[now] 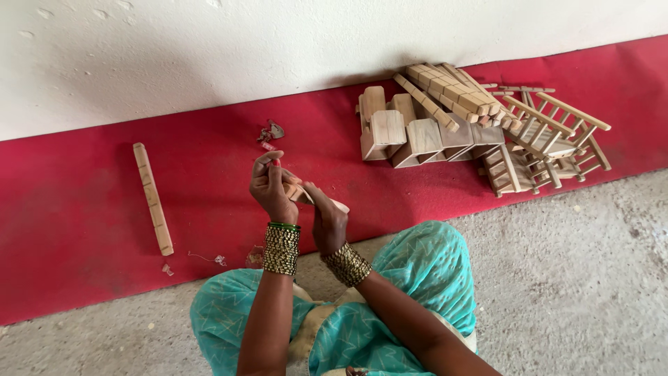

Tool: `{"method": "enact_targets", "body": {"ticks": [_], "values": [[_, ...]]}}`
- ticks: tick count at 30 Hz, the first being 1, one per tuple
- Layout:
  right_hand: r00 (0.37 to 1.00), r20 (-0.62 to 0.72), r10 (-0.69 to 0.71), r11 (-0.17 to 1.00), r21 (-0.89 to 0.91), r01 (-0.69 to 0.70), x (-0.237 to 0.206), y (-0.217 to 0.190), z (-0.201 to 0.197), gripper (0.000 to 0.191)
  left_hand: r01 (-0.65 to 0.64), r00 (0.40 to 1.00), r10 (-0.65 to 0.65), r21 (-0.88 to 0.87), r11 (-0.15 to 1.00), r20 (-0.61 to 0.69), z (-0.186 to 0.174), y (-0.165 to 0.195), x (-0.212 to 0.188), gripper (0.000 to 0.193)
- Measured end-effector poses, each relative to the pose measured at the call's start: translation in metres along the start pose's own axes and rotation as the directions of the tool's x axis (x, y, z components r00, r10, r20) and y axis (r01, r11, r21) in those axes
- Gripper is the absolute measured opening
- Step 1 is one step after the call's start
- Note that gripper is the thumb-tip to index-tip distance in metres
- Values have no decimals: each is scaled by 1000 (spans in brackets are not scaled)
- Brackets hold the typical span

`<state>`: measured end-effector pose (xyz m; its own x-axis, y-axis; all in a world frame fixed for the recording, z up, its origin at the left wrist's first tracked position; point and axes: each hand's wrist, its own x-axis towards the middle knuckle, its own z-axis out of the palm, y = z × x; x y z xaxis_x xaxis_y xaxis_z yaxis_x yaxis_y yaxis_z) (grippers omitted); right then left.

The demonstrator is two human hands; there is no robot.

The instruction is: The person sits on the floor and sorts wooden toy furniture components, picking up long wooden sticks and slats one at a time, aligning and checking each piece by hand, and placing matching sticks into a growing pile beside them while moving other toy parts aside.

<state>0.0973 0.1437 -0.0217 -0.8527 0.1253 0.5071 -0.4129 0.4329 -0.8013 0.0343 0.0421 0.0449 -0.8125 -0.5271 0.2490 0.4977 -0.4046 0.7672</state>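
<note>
**Both hands closed on one small wooden piece**

We hold a small wooden piece (300, 193) between our two hands, out in front of our knees and above the red mat (83, 230). Our left hand (273, 188) has its grip closed on the left end of the piece, fingers curled over it and the thumb raised above. Our right hand (327, 219) is clamped on the other end, where a pale tip of the wood shows just past the knuckles. The piece runs slantwise from the left grip down to the right one, so it sits inside both grips, with only its middle and one end showing. Something small and red peeks out at the left fingertips; we cannot tell what it is.

Both wrists carry stacked gold bangles (281, 249).

On the mat, well to the left of the hands, lies a long wooden stick (153, 198). Small scraps (270, 132) lie just beyond the hands, near the white wall (209, 49). To the right, against the wall, sits a pile of wooden blocks (417, 136), with slatted wooden frames (543, 139) leaning beside it. The mat lies on a grey concrete floor (570, 278).
</note>
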Motion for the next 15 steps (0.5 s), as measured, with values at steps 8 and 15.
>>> {"method": "enact_targets", "body": {"ticks": [8, 15], "values": [[960, 130, 248, 881, -443, -168, -19, 65, -23, 49, 189, 950, -241, -245, 951, -200, -3, 25, -1, 45], [978, 27, -206, 970, -126, 208, -3, -19, 6, 47, -17, 995, 9, -83, 996, -104, -4, 7, -5, 54]]}}
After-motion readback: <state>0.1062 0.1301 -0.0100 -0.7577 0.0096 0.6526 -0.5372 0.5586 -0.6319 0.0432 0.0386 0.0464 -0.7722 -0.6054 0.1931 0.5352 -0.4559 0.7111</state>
